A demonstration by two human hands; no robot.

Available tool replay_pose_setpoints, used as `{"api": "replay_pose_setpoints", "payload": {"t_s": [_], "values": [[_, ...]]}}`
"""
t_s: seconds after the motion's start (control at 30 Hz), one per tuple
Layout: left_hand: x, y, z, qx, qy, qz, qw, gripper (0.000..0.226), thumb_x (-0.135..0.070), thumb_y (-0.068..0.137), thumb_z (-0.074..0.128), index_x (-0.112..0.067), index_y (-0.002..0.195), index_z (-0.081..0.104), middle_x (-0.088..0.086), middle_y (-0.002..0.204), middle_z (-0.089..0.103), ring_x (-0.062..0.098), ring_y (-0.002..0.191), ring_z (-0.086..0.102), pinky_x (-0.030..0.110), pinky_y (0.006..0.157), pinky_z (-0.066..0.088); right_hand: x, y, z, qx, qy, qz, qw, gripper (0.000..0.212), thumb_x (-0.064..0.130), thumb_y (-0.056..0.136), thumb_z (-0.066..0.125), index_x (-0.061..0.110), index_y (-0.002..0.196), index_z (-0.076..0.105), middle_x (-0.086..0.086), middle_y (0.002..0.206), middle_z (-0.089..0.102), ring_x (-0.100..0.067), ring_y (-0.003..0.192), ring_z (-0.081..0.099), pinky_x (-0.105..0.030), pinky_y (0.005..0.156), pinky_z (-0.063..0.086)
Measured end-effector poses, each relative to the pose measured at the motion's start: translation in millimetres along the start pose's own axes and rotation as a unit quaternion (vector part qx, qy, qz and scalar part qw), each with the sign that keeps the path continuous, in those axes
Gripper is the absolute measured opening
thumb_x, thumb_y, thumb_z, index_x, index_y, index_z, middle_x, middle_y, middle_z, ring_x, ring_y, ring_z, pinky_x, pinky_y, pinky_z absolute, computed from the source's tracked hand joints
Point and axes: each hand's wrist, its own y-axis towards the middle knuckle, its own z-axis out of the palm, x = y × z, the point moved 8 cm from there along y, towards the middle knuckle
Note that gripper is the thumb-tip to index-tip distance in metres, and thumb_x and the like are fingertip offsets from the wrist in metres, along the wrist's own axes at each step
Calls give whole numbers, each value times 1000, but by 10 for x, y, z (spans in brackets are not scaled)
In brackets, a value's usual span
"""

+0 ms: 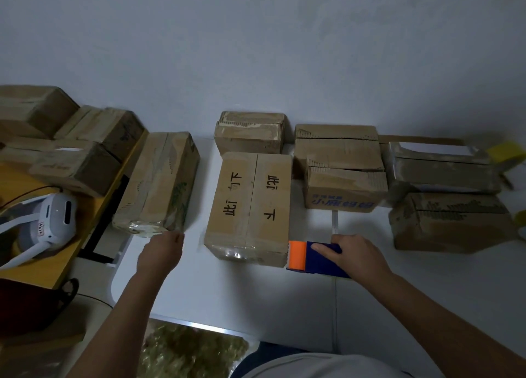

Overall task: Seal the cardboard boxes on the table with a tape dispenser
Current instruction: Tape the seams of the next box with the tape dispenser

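Note:
A cardboard box with black characters on its top (250, 204) stands in the middle of the white table (256, 298), clear tape over its near end. My right hand (355, 254) grips a blue and orange tape dispenser (310, 256) right beside the box's near right corner. A long box wrapped in clear tape (159, 184) lies to the left. My left hand (162, 249) hovers just in front of its near end, fingers loosely curled, holding nothing.
More cardboard boxes stand behind and to the right, among them one with blue print (344, 190) and one at far right (449, 221). Stacked boxes (71, 150) and a white headset (48, 221) lie on a yellow table at left.

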Motion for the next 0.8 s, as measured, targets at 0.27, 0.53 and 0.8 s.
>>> {"api": "replay_pose_setpoints", "payload": {"t_s": [0.27, 0.53, 0.8], "values": [[-1481, -254, 313, 14, 101, 420, 902, 52, -49, 105, 22, -40, 155, 17, -15, 164, 2, 12, 152, -2, 39, 123, 3, 33, 0, -59, 0, -4, -1, 1000, 62, 78, 82, 36, 23, 82, 63, 3, 74, 63, -8, 65, 58, -23, 59, 46], [-1383, -134, 610, -32, 179, 434, 882, 57, -59, 102, 6, -41, 156, 0, -12, 165, -2, 17, 153, -6, 51, 122, 7, 2, -54, -209, 5, -5, -31, 1000, 56, 77, 83, 37, 24, 78, 56, 2, 73, 62, -11, 66, 59, -28, 62, 49], [-1395, -119, 630, -18, 167, 439, 883, 57, -58, 102, 8, -41, 156, 2, -12, 165, -1, 18, 153, -4, 53, 122, 9, -365, -179, -302, 8, -16, -8, 1000, 52, 77, 82, 40, 27, 73, 52, 11, 62, 48, -7, 61, 52, -21, 49, 32]]}}
